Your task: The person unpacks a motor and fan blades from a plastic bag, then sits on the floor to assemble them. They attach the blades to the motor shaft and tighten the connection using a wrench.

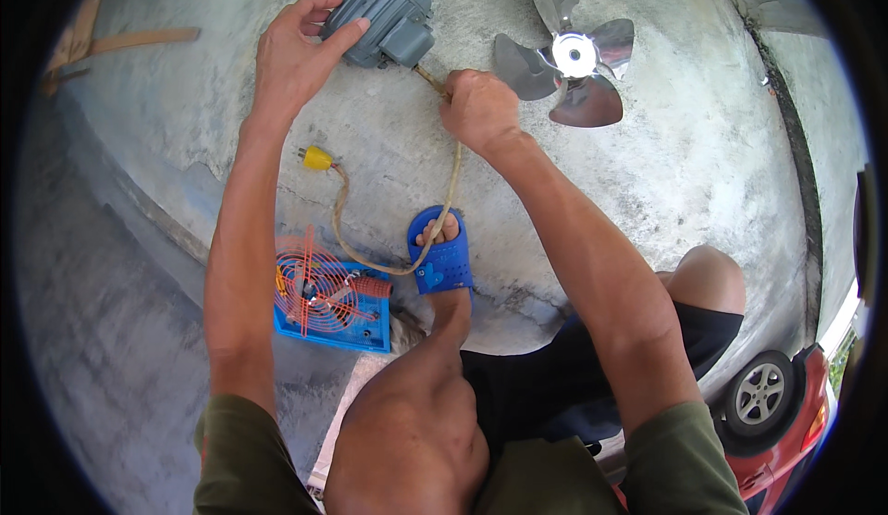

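A grey electric motor [384, 17] with a ribbed body, a side box and a metal shaft rests on the concrete at the top. My left hand [301, 48] grips its rear end, thumb on the near side and fingers on the far side. Out of the box runs a beige power cord [455, 168], and my right hand [481, 108] is closed round it just below the motor. The cord loops down past my foot and ends in a yellow plug [317, 158] lying on the floor. Right of my right hand lies a metal fan blade [601, 99] with a shiny hub.
A blue tray [347, 337] holding an orange wire fan guard [319, 284] and small parts sits at lower left. My foot in a blue slipper [446, 270] is beside the cord. Wooden pieces [143, 39] lie far left; a red car [786, 422] stands at lower right.
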Tool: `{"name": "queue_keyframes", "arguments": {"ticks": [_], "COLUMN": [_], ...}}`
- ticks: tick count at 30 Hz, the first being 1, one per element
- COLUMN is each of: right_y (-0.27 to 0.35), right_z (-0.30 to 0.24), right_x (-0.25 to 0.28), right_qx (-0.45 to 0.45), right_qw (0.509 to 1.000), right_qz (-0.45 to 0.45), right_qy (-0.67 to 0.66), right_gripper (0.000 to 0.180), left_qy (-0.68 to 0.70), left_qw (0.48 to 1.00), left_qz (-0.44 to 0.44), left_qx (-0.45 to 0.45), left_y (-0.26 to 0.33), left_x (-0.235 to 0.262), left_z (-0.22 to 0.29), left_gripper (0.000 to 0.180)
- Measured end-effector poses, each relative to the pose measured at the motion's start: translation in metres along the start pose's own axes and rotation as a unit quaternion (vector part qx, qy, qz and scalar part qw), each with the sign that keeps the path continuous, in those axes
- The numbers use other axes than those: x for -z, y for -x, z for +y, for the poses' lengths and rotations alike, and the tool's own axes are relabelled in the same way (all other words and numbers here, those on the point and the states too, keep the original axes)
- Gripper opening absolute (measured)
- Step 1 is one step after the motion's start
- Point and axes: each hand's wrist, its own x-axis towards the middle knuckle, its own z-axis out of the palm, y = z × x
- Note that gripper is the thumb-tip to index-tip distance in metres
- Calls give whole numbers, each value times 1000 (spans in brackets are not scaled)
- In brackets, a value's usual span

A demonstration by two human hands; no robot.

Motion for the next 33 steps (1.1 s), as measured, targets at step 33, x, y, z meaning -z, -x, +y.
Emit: {"name": "queue_keyframes", "arguments": {"ticks": [33], "right_y": [-14], "right_z": [-53], "right_x": [55], "right_qx": [79], "right_qw": [988], "right_qz": [121], "right_qy": [-63], "right_gripper": [56], "left_qy": [15], "left_qw": [999], "left_qz": [-8], "left_qx": [38], "left_y": [1], "left_x": [13], "left_z": [5], "left_gripper": [60]}}
